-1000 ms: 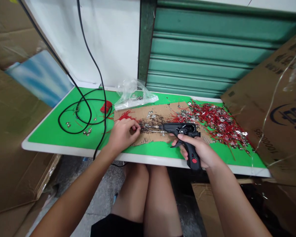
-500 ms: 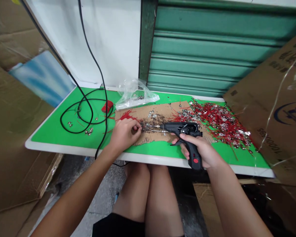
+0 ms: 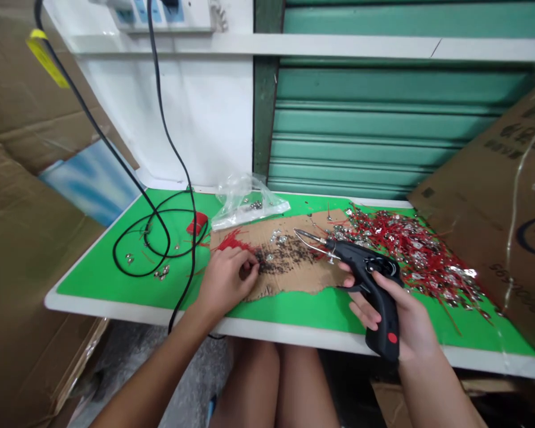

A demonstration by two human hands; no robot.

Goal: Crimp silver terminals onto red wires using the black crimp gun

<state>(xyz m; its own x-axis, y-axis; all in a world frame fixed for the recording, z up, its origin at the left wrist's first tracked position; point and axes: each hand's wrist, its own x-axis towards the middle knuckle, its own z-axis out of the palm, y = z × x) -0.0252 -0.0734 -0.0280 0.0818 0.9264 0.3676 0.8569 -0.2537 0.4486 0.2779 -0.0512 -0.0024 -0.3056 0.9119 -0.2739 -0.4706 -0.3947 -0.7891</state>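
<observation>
My right hand is wrapped round the handle of a black soldering gun, its metal tip pointing up and left above the cardboard sheet. Fingers closed in a pinch, my left hand rests at the cardboard's left side, beside short red wires. What it pinches is too small to make out. Dark specks and a few small metal discs lie on the cardboard between the hands.
A pile of red wires with metal discs covers the table's right side. A clear plastic bag lies behind the cardboard. Black cable loops at left near a red spool. Large boxes flank the green table.
The soldering gun in my right hand has moved right, away from my left hand, and its tip now points more upward. My left hand stays pinched near the red wires. The view has tilted up.
</observation>
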